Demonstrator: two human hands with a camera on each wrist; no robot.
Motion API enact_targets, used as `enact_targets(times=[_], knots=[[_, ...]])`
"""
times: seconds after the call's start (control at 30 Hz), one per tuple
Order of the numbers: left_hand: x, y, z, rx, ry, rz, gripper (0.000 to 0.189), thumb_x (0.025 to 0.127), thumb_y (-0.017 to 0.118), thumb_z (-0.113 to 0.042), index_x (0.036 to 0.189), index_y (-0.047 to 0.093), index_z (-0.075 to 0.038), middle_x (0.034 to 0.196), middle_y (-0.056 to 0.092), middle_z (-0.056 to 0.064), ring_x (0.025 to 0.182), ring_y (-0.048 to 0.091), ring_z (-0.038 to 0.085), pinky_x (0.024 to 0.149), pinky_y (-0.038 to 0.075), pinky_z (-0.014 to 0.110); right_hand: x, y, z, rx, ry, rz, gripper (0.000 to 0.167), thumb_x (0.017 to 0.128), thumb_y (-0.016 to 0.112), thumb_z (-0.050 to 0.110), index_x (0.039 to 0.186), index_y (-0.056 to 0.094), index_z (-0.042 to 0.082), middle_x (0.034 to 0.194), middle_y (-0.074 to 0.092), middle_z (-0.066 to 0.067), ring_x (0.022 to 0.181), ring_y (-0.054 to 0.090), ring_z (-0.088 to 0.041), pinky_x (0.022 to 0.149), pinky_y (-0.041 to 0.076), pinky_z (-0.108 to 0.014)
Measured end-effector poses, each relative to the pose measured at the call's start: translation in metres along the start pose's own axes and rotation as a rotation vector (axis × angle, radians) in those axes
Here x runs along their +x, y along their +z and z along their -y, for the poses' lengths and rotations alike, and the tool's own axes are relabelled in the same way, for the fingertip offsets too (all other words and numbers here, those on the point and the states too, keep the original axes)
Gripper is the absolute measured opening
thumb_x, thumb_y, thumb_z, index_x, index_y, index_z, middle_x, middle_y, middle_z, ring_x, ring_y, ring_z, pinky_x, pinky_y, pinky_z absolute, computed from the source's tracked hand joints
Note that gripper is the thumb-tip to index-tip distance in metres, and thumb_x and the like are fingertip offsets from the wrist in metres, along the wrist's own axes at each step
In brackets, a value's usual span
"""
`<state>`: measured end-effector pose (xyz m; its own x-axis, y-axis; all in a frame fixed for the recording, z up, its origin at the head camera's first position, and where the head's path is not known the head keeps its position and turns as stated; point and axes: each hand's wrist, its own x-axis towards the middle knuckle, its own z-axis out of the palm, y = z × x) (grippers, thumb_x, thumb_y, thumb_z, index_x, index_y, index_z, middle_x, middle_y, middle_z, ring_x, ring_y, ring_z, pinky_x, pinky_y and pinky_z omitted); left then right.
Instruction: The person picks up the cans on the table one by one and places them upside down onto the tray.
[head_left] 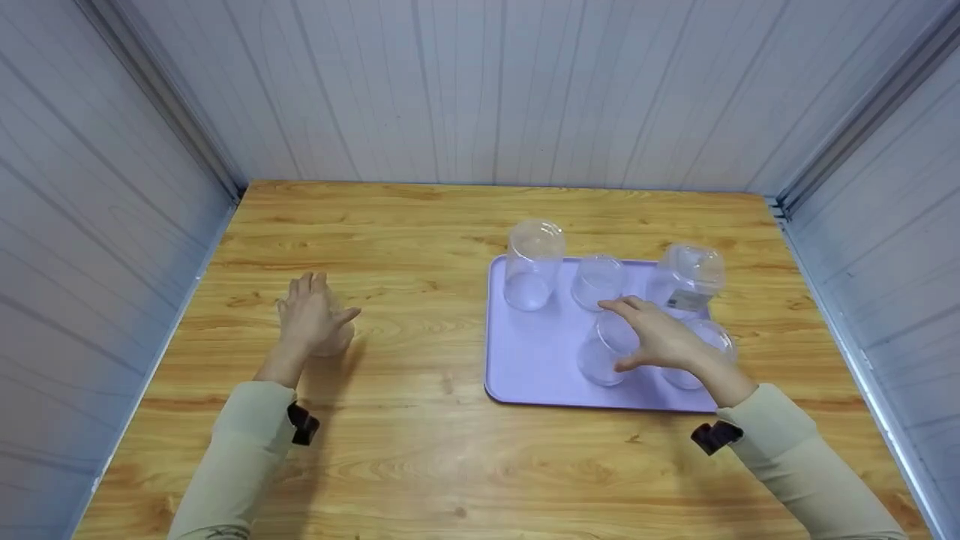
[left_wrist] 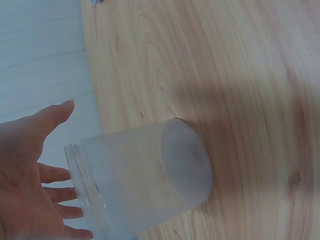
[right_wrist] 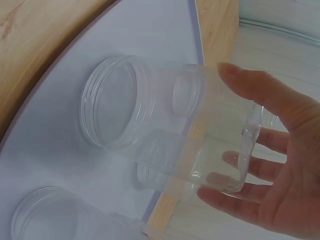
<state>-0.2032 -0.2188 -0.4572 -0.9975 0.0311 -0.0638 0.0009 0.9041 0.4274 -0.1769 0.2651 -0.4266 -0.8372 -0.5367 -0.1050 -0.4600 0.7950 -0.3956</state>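
Observation:
On the left of the table a clear plastic jar [left_wrist: 135,175] stands with its threaded rim up. My left hand [head_left: 307,315] is over that jar in the head view, largely covering it, with thumb and fingers spread. In the left wrist view the fingertips [left_wrist: 75,212] lie by the rim and the thumb is apart. To the right, another clear jar [head_left: 604,356] stands rim down on a lilac tray [head_left: 517,367]. Around its upper end is my right hand [head_left: 664,337], fingers and thumb extended. Through the clear wall some right fingers [right_wrist: 267,167] show behind it; firm contact cannot be seen.
Several more clear jars share the tray: a tall jar [head_left: 535,262], a shorter jar [head_left: 598,281], a labelled jar [head_left: 690,270] at the back right and a jar [head_left: 712,341] under my right wrist. White panel walls [head_left: 465,90] enclose the wooden table [head_left: 420,442].

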Motion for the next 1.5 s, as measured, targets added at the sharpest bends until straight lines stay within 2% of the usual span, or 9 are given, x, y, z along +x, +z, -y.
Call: enact_targets(times=[0.13, 0.43, 0.67, 0.97, 1.17, 1.5], knots=[[0.000, -0.001, 0.003, 0.010, -0.035, 0.007, 0.084, 0.080, 0.061, -0.040, 0.136, 0.020, 0.008, 0.137, 0.011, 0.034, 0.122, 0.003, 0.054, 0.091, 0.006, 0.069, 0.001, -0.001, 0.001, -0.003, 0.002, 0.007, 0.090, 0.055, 0.083, 0.024, 0.132, 0.039, 0.004, 0.124, 0.042, -0.023, 0.111, 0.041, -0.038, 0.088, 0.038, -0.049], [0.003, -0.001, 0.009, 0.021, -0.055, 0.022, 0.088, 0.079, 0.061, -0.045, 0.137, 0.019, 0.006, 0.137, 0.009, 0.034, 0.122, 0.001, 0.056, 0.088, 0.005, 0.071, 0.001, 0.000, 0.000, -0.001, 0.008, 0.010, 0.091, 0.056, 0.083, 0.024, 0.132, 0.038, 0.004, 0.123, 0.042, -0.023, 0.109, 0.042, -0.039, 0.087, 0.039, -0.049], [0.004, -0.002, 0.011, 0.013, -0.081, 0.044, 0.091, 0.079, 0.061, -0.045, 0.139, 0.014, 0.005, 0.137, 0.006, 0.036, 0.122, 0.000, 0.056, 0.085, 0.008, 0.073, 0.001, 0.000, 0.000, 0.009, 0.008, 0.013, 0.093, 0.056, 0.083, 0.024, 0.133, 0.036, 0.002, 0.125, 0.040, -0.025, 0.111, 0.040, -0.040, 0.089, 0.037, -0.050], [0.005, -0.004, 0.012, -0.028, -0.113, 0.103, 0.095, 0.079, 0.061, -0.044, 0.139, 0.007, 0.005, 0.134, 0.004, 0.039, 0.121, 0.000, 0.055, 0.084, 0.013, 0.073, -0.001, 0.000, 0.000, 0.035, -0.009, 0.002, 0.100, 0.055, 0.083, 0.024, 0.136, 0.030, 0.002, 0.129, 0.035, -0.027, 0.114, 0.036, -0.043, 0.091, 0.034, -0.052], [0.005, -0.003, 0.012, -0.036, -0.132, 0.080, 0.093, 0.079, 0.063, -0.039, 0.138, 0.009, 0.007, 0.131, 0.010, 0.040, 0.119, 0.010, 0.054, 0.086, 0.020, 0.068, -0.001, -0.002, 0.003, 0.045, -0.004, 0.009, 0.100, 0.056, 0.083, 0.025, 0.137, 0.029, 0.002, 0.132, 0.029, -0.030, 0.116, 0.033, -0.045, 0.091, 0.033, -0.054], [0.003, -0.001, 0.010, 0.014, -0.129, 0.004, 0.088, 0.077, 0.063, -0.042, 0.133, 0.020, 0.011, 0.127, 0.017, 0.040, 0.113, 0.022, 0.054, 0.079, 0.033, 0.064, -0.002, -0.007, 0.010, 0.045, 0.011, -0.022, 0.096, 0.058, 0.083, 0.026, 0.136, 0.032, 0.005, 0.135, 0.025, -0.027, 0.118, 0.028, -0.045, 0.090, 0.033, -0.055]])
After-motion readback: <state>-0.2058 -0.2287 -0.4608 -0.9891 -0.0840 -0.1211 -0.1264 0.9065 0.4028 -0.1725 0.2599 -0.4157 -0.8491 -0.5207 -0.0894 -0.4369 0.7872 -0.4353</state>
